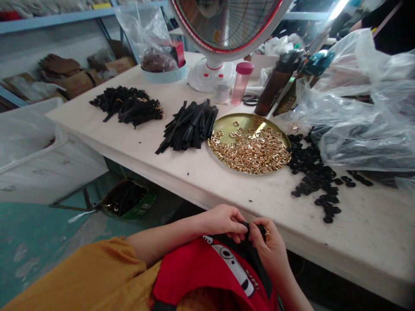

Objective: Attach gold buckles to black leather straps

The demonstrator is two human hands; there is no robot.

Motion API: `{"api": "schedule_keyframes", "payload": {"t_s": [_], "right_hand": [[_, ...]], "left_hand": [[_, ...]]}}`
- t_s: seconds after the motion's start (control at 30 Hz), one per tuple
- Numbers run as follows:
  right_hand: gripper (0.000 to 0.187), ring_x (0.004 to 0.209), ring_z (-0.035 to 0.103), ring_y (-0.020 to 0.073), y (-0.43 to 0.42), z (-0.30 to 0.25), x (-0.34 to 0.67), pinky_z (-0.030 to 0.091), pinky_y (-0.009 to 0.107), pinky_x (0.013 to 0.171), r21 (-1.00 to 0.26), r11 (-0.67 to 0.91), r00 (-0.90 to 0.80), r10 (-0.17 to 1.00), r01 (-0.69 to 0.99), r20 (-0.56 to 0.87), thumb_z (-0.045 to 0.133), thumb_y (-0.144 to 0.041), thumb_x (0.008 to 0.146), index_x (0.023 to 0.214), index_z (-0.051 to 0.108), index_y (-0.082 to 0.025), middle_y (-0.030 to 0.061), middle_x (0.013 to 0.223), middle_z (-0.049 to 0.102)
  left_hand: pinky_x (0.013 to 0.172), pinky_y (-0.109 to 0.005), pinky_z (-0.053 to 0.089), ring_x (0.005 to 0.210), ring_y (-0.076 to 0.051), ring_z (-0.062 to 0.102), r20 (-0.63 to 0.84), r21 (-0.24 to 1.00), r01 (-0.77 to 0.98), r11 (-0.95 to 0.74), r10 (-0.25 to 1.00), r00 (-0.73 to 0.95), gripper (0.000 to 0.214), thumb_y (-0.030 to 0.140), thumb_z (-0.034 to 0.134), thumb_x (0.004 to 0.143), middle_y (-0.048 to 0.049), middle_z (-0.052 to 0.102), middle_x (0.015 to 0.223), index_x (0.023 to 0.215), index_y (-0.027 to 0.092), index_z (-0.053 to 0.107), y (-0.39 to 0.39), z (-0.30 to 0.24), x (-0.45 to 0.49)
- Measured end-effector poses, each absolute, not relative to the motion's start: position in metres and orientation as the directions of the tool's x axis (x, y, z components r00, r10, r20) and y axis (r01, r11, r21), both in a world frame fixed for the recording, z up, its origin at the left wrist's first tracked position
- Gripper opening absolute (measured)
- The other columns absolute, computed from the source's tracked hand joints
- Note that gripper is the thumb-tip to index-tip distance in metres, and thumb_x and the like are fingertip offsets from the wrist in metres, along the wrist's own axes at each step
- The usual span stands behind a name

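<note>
Red cloth (194, 268) underlies left hand (223, 222) and right hand (271, 247), both pinching a black strap (245, 225) beside the table (227, 185).

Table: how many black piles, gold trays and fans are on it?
Black piles: 3 (tasselled pieces, strips, round bits)
Gold trays: 1
Fans: 1
Total: 5

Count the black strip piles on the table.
2: one pile far left on the table, a second pile beside the gold tray. Others may hide under the plastic bags.
</note>
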State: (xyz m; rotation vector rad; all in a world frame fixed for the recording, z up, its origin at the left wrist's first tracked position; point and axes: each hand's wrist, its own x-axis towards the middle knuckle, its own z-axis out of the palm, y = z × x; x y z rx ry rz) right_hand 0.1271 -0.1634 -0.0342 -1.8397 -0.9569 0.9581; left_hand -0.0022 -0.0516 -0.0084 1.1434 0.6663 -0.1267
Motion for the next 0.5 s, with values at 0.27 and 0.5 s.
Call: {"api": "schedule_keyframes", "payload": {"t_s": [0.27, 0.5], "right_hand": [[0.023, 0.056, 0.052, 0.0157, -0.1665, -0.0322, 0.1239, 0.042, 0.028, 0.052, -0.873, -0.303, 0.478, 0.873, 0.383, -0.094, 0.05, -0.042, 0.078, 0.083, 0.051, -0.02, 0.0013, 0.065, 0.057], [0.021, 0.055, 0.052, 0.0153, -0.1687, -0.0366, 0.1241, 0.041, 0.027, 0.052, -0.835, -0.274, 0.381, 0.921, 0.477, -0.084, 0.046, -0.041, 0.08, 0.079, 0.051, -0.02, 0.0009, 0.063, 0.057]], "left_hand": [[0.054, -0.019, 0.041, 0.05, -0.006, 0.056, -0.541, 0.801, 0.39, 0.454, 0.272, 0.796, 0.009, 0.018, 0.053, 0.075, 0.002, 0.06, 0.063, 0.08, 0.012, 0.056, -0.0568, -0.0031, -0.002], [0.054, -0.02, 0.042, 0.046, -0.006, 0.054, -0.586, 0.774, 0.43, 0.466, 0.268, 0.765, 0.011, 0.015, 0.044, 0.08, 0.0031, 0.058, 0.055, 0.083, 0.011, 0.054, -0.0607, -0.0091, -0.0009]]}}
